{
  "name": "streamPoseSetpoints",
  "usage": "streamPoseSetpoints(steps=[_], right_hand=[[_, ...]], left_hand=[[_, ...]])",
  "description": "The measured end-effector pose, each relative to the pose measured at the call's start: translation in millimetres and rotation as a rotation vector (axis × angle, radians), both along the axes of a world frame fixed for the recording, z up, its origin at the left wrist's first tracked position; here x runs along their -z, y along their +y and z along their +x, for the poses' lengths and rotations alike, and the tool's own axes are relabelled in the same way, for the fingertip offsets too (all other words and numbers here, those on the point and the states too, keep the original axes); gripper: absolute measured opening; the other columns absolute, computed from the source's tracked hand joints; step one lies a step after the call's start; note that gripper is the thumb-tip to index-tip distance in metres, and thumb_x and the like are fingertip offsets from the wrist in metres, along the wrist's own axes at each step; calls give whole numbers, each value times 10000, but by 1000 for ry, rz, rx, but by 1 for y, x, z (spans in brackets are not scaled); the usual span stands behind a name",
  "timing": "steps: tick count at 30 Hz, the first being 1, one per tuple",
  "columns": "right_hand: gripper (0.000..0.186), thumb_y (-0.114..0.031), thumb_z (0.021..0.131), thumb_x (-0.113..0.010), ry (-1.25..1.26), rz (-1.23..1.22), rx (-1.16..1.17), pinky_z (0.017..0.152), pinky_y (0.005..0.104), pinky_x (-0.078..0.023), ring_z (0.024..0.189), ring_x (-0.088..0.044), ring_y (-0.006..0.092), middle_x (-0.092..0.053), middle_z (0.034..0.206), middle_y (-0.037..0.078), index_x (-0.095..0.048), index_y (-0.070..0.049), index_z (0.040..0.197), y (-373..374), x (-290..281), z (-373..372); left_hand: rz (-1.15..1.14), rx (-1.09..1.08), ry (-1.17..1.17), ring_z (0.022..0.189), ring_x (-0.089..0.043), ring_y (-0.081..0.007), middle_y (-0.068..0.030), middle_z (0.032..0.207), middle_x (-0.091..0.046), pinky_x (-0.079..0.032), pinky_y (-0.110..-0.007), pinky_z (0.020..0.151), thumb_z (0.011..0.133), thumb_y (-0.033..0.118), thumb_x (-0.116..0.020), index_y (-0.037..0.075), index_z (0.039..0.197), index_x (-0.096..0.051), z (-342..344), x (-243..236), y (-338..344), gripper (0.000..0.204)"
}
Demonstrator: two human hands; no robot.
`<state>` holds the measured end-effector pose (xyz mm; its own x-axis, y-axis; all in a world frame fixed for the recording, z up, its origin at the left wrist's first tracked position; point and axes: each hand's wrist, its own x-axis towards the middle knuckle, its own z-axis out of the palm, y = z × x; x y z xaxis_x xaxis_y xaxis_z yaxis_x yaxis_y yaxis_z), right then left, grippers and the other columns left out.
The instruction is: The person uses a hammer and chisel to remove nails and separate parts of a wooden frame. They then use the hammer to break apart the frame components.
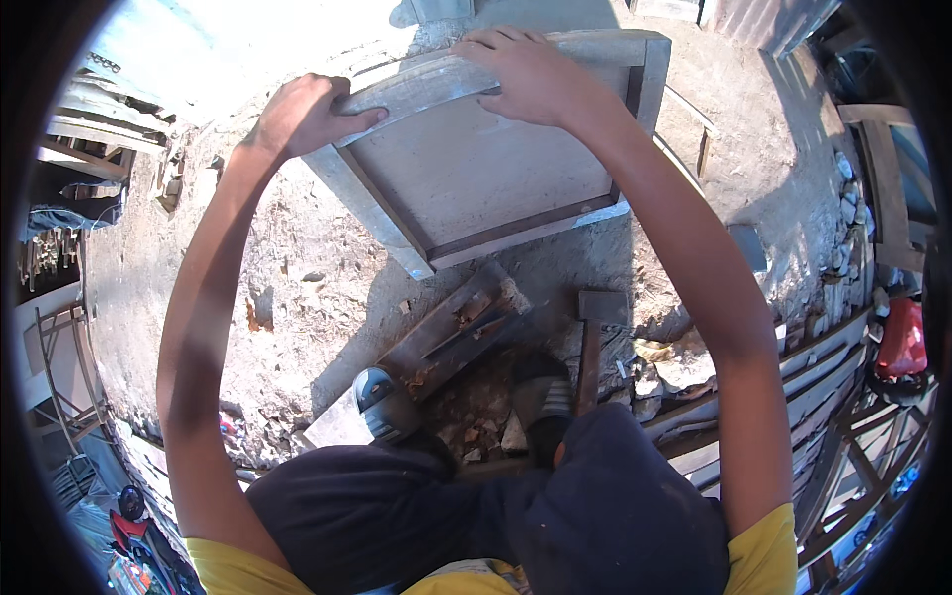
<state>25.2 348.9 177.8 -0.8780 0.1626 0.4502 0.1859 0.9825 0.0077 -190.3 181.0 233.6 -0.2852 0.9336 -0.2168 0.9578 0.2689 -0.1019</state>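
Observation:
A wooden framed panel (496, 164) stands tilted on the ground in front of me, its flat inner board set between wooden rails. My left hand (305, 117) is closed over the frame's far left corner, thumb lying along the rail. Further right, my right hand (531, 77) grips the same far rail, fingers over the outer side. Both arms reach out around the panel. Between the panel and my sandalled feet lies a dark wooden plank piece (461, 322). Beside my right foot rests a tool with a flat square head (603, 307) and a wooden handle.
Rough, pitted ground (288, 268) surrounds the panel. Broken stones and rubble (659, 372) lie right of the tool. Wooden slats (773, 397) run along the lower right, with a red object (900, 339) beyond. Stacked wood (50, 260) stands at the far left.

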Motion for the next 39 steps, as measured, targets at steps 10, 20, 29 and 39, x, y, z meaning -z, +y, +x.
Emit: streamPoseSetpoints(steps=[10, 20, 29, 39], right_hand=[[525, -334, 749, -738, -462, -1149, 807, 814, 419, -461, 938, -574, 354, -561, 996, 226, -496, 17, 1055, -153, 76, 220], [748, -287, 703, -731, -368, -1389, 1102, 850, 475, -470, 1003, -584, 464, -589, 993, 333, -302, 84, 1191, -252, 191, 281], [112, -147, 841, -572, 666, -2812, 658, 433, 252, -351, 477, -385, 60, -390, 635, -44, -474, -105, 874, -207, 138, 340], [124, -200, 857, -570, 997, -3074, 374, 507, 229, -361, 544, -405, 70, -430, 658, -40, -504, -102, 819, -242, 197, 355]], left_hand=[[244, 16, -46, 626, -654, -267, -164, 584, -610, -522, -397, 682, 800, 668, -564, -24, 815, -645, -2, 23, -14, 698], [375, 0, 61, 524, -631, -242, -109, 505, -577, -533, -388, 584, 769, 744, -541, -10, 635, -650, 35, -21, 16, 773], [306, 241, 278, 493, -630, -254, -123, 478, -568, -532, -390, 546, 732, 830, -456, 1, 579, -624, 95, -96, 95, 859], [216, -46, 50, 608, -622, -382, -215, 567, -583, -490, -457, 617, 849, 652, -493, -32, 611, -594, 9, -3, 6, 731]])
